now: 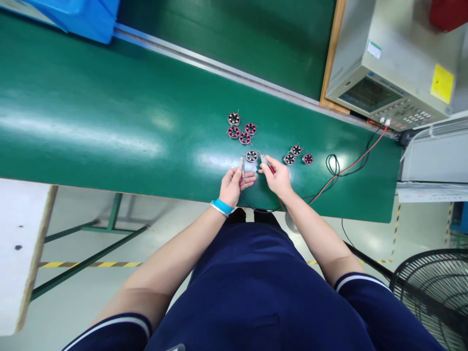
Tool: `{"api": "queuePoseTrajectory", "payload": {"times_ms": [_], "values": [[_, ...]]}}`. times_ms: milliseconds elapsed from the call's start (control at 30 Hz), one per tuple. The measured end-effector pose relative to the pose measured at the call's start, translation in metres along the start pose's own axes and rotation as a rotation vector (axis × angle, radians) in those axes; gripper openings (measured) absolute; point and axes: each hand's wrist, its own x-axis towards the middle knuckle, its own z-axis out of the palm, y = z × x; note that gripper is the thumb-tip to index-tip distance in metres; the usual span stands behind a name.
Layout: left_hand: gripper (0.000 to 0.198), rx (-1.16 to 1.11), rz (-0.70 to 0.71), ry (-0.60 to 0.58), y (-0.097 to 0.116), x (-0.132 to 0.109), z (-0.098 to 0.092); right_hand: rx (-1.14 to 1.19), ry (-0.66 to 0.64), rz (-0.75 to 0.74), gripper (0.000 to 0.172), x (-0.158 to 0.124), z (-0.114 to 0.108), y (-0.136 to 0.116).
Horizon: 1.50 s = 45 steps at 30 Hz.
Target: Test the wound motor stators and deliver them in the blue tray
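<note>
A round motor stator (252,156) with wound coils lies on the green table between my hands, thin wire ends standing out from its sides. My left hand (233,184) pinches a metal test clip (242,168) with a red grip, its tip at the stator's left wire. In my right hand (279,177) is a second test clip (268,164), its tip close to the wire on the right. Whether either clip's jaws bite the wire is too small to tell. Several more stators (234,132) are grouped just beyond, and three others (296,150) sit off to the right.
A bench tester (387,92) with a screen stands at the back right. From it, red and black test leads (338,173) run loosely over the table to my hands. A blue bin (91,19) is at the far left, a black fan (435,292) at lower right.
</note>
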Motion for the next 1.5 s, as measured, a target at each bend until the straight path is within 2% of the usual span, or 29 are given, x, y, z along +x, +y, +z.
{"api": "queuePoseTrajectory", "payload": {"times_ms": [233, 1500], "values": [[0.029, -0.007, 0.008, -0.011, -0.0016, 0.001, -0.002, 0.034, -0.015, 0.012, 0.048, 0.0045, -0.0004, 0.0089], [0.038, 0.017, 0.0, -0.006, -0.0001, 0.0018, -0.0015, 0.039, -0.037, 0.023, 0.05, 0.0056, 0.0031, 0.0049]]}}
